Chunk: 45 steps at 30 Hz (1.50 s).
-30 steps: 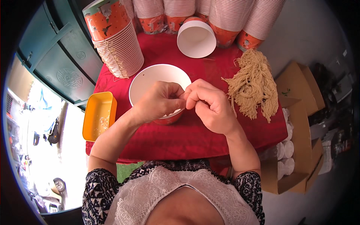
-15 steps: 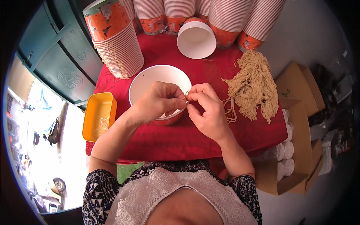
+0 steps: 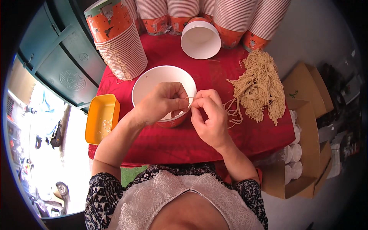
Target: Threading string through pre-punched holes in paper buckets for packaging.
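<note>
A white-lined paper bucket (image 3: 151, 86) with an orange outside stands before me, a small dark hole near its left rim. At its right rim my left hand (image 3: 159, 102) pinches a thin beige cord (image 3: 190, 97) between thumb and fingers. Closed on the same cord, the fingers of my right hand (image 3: 210, 117) almost meet the left ones. A short loop of cord shows between the fingertips; whether it passes through the rim is hidden by my hands. To the right lies a loose heap of beige cords (image 3: 260, 88), with strands trailing toward my right wrist.
A red cloth (image 3: 134, 151) covers the table. On the left are a yellow plastic box (image 3: 89, 122) holding small bits and a tall stack of paper buckets (image 3: 124, 55). Another bucket (image 3: 201, 41) lies tipped behind, before several wrapped stacks (image 3: 234, 17). An open cardboard box (image 3: 306, 142) stands at right.
My right hand has shifted slightly down and left, its fingers closing in more. The cord loop between the fingertips now stretches more sideways. The bucket stays in place.
</note>
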{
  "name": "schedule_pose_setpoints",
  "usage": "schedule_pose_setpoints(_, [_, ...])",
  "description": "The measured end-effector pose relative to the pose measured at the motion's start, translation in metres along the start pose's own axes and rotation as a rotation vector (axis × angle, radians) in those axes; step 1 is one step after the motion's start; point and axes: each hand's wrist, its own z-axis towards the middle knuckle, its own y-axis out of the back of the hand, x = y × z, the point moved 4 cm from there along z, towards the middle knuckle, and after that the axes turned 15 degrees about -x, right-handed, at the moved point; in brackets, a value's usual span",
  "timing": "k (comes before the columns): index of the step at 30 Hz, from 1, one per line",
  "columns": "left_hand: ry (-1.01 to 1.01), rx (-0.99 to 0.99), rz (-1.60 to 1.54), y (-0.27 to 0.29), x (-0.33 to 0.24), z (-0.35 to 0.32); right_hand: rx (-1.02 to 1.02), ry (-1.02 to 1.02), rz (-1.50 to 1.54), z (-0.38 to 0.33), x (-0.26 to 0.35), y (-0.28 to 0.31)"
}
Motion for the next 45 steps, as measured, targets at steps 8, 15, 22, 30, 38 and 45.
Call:
schedule_pose_setpoints(8, [0.016, 0.025, -0.051, 0.002, 0.003, 0.001, -0.008, 0.23, -0.066, -0.006, 0.004, -0.002])
schedule_pose_setpoints(15, [-0.043, 0.004, 0.068, 0.001, 0.003, -0.003, 0.007, 0.115, -0.03, -0.002, -0.018, -0.002])
schedule_pose_setpoints(22, [-0.609, -0.195, 0.507, -0.014, -0.012, -0.019, 0.067, -0.075, 0.065, -0.002, -0.018, -0.005])
schedule_pose_setpoints(30, [-0.748, -0.351, 0.753, -0.019, -0.016, -0.033, 0.104, -0.082, 0.075, 0.0, -0.019, -0.006])
schedule_pose_setpoints(38, [-0.888, -0.393, 0.828, -0.023, -0.006, -0.036, 0.326, -0.179, 0.205, 0.013, -0.022, -0.002])
schedule_pose_setpoints(45, [-0.899, -0.388, 0.837, -0.023, -0.007, -0.037, 0.38, -0.268, 0.25, 0.013, -0.022, 0.0])
